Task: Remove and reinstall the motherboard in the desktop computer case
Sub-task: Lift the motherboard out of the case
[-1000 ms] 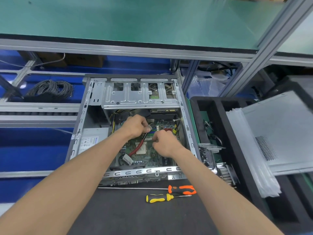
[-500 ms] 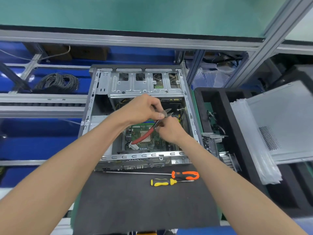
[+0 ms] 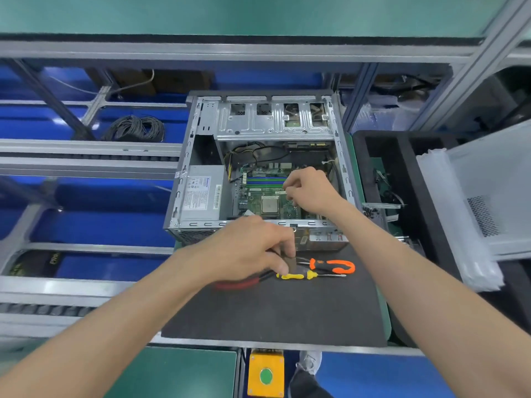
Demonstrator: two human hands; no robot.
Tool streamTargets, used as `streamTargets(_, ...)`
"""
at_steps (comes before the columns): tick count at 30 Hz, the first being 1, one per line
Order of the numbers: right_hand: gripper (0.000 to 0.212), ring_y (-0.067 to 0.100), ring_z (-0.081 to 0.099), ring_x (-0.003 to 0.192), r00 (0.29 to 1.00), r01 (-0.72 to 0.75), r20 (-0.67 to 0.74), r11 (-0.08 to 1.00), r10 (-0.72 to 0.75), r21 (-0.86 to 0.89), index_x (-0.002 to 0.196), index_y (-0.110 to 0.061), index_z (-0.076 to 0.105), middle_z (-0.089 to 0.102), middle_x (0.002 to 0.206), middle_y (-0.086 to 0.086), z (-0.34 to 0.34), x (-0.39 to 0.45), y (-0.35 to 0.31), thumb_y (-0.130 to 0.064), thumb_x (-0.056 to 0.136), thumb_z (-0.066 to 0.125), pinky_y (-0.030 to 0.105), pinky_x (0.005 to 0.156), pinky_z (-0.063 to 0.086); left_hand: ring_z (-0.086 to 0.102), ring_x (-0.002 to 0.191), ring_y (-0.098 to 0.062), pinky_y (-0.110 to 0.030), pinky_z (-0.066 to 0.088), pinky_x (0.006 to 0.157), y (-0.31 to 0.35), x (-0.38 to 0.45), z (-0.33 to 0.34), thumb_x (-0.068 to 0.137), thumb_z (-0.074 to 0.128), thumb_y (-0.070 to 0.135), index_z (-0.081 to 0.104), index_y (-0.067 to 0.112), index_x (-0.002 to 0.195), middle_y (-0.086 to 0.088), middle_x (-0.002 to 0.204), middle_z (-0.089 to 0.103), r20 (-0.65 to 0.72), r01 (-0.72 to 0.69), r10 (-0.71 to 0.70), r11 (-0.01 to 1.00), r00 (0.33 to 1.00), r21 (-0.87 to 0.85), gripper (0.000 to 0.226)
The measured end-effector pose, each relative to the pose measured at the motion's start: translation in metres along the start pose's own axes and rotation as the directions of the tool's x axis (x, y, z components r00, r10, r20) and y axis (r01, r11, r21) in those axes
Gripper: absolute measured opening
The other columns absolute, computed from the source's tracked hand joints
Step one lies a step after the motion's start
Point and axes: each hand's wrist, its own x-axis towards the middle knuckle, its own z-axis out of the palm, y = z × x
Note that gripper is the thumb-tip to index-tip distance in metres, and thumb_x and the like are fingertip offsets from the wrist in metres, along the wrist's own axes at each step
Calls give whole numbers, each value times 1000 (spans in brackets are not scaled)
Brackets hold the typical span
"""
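Removal stage, judged. Left hand (image 3: pixel 253 248), lower centre, grips red pliers (image 3: pixel 241 282) on mat (image 3: pixel 273 311). Right hand (image 3: pixel 311 191), fingers curled, on board (image 3: pixel 270 193) inside case (image 3: pixel 198 156), centre frame; what it grips cannot be told. Next: free remaining fastenings.

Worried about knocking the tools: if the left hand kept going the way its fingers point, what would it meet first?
Probably the yellow-handled screwdriver, just past the left hand on the dark mat, then the orange-handled screwdriver. Depth is unclear; the fingertips may already touch it.

The left hand (image 3: pixel 253 248) has carried the red-handled pliers (image 3: pixel 244 282) out of the case (image 3: pixel 184 179) — down to the mat (image 3: pixel 273 311).
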Motion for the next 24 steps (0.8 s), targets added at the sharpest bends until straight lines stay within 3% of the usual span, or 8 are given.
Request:
streamTargets(7,18,29,71,76,999,-3,49,999,5,-45,94,-11,72,63,71,-5,1,-3,-2,-4,93,56,36,72,60,62,97,-16,-33,41,70,-59,-9,86,84,73,41,57,36,99,13,98,73,169,144,-166,981,972,130,22)
streamTargets(13,17,24,71,74,998,-9,56,998,12,-56,92,-16,69,65,78,-2,4,0,1,-5,93,56,32,69,60,58,92,-16,-34,37,68,-95,-5,106,83,72,41,54,38,98,16,93,65,169,212,-233,968,958,136,24)
streamTargets(17,18,19,69,70,998,-12,63,997,17,-70,91,-17,67,63,79,-3,6,3,3,-5,94,55,18,54,49,52,90,-17,-35,34,67,-97,-6,113,85,69,41,51,39,98,12,92,47,112,188,-207,969,972,162,22)
streamTargets(20,19,18,66,74,997,5,75,993,3,-119,98,-15,71,64,85,0,8,5,3,-7,95,55,24,64,49,46,97,-14,-34,38,76,-100,-10,120,87,66,43,58,35,100,11,103,49,27,77,-87,962,996,263,17)
streamTargets(24,22,27,60,90,998,46,47,963,-35,-266,109,-15,66,63,103,9,11,2,-6,-12,96,49,40,79,53,45,101,-14,-33,46,84,-101,-13,120,87,67,48,59,29,107,11,114,44,-82,119,-101,953,992,278,29)
